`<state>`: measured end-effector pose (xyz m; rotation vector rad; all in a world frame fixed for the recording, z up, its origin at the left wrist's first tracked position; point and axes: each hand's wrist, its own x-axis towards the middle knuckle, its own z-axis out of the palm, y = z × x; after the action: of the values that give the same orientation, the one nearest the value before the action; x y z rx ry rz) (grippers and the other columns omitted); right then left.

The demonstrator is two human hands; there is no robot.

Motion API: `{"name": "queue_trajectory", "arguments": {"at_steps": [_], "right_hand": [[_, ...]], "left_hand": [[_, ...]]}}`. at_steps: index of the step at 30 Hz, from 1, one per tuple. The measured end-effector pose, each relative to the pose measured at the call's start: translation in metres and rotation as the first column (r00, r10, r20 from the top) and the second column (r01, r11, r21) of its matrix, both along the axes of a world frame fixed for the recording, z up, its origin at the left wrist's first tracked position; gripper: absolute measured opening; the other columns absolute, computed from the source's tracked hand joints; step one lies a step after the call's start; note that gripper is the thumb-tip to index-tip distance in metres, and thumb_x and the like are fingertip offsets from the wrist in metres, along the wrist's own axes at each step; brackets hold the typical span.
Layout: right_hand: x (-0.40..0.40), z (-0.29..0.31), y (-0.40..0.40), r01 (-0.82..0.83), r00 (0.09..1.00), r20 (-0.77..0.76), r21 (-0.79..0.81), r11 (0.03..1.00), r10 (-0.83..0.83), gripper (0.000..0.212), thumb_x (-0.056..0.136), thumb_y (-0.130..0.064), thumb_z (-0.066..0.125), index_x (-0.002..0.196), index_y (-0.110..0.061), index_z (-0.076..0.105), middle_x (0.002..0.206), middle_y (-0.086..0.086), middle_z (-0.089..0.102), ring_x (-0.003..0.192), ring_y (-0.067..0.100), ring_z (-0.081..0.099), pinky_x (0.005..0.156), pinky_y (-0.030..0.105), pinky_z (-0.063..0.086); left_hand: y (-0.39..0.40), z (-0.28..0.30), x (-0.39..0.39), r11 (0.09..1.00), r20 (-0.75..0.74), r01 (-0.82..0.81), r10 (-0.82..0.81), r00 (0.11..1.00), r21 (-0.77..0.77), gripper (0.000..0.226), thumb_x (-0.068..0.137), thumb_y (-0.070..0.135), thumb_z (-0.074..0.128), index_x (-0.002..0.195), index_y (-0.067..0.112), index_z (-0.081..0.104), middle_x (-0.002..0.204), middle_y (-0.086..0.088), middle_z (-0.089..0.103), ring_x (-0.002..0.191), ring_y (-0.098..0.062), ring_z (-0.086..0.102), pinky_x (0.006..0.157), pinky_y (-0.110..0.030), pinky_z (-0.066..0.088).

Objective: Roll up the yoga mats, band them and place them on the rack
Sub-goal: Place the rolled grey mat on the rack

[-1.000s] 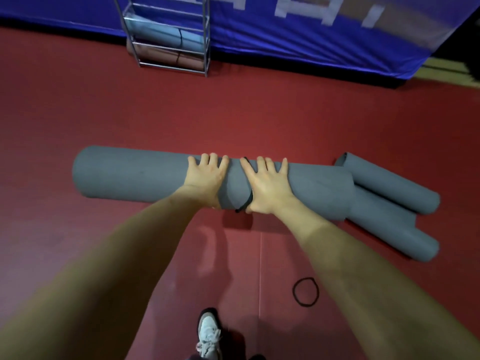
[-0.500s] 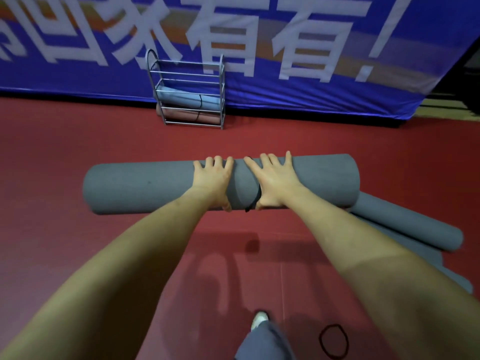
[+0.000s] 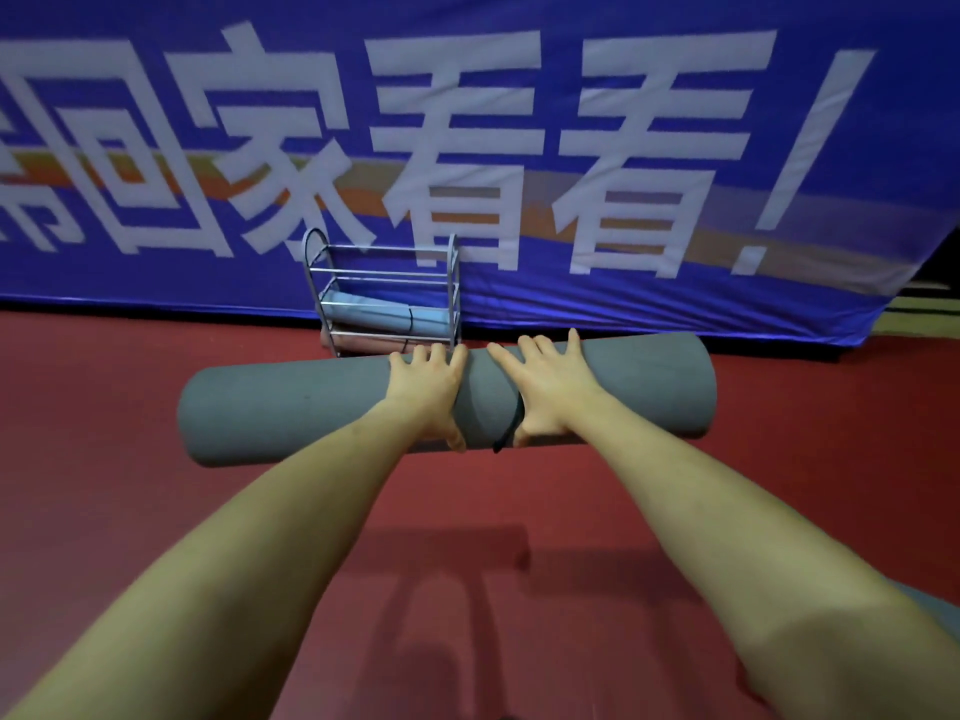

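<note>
rolled grey mat [image 3: 291, 407]: thick matte cylinder, held crosswise above the red floor [image 3: 104, 407] | black band [image 3: 511, 420] round its middle | left hand [image 3: 428, 389], right hand [image 3: 548, 389] grasp it beside the band | rack [image 3: 387, 293] behind holds blue and pink rolls, before blue banner [image 3: 519, 122]

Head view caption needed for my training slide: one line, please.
Both hands, left and right, carry a banded grey rolled mat toward the metal rack.
</note>
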<state>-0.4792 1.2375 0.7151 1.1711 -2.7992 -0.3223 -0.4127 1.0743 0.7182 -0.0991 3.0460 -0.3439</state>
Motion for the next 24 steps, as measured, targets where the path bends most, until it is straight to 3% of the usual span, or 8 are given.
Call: {"name": "queue_trajectory", "arguments": {"at_steps": [7, 24], "right_hand": [[-0.122, 0.019, -0.026, 0.007, 1.0, -0.023, -0.004, 1.0, -0.007, 0.124, 0.055, -0.072, 0.07, 0.15, -0.028, 0.004, 0.143, 0.01, 0.031, 0.133, 0.028, 0.03, 0.107, 0.069, 0.013], [-0.469, -0.018, -0.121, 0.086, 0.995, 0.041, 0.049, 0.995, -0.088, 0.119, 0.057, -0.065, 0.073, 0.15, -0.026, 0.009, 0.141, 0.01, 0.035, 0.131, 0.029, 0.032, 0.109, 0.066, 0.014]], "left_hand": [[-0.03, 0.015, -0.123, 0.999, -0.051, 0.027, -0.026, 0.998, 0.02, 0.125, 0.051, 0.066, 0.08, 0.145, 0.015, 0.014, 0.138, -0.009, 0.037, 0.126, -0.029, 0.037, 0.1, -0.051, 0.033], [-0.128, -0.031, -0.487, 0.992, 0.064, 0.095, -0.101, 0.993, 0.081, 0.128, 0.052, 0.068, 0.078, 0.146, 0.014, 0.01, 0.14, -0.009, 0.035, 0.126, -0.031, 0.037, 0.096, -0.058, 0.039]]}}
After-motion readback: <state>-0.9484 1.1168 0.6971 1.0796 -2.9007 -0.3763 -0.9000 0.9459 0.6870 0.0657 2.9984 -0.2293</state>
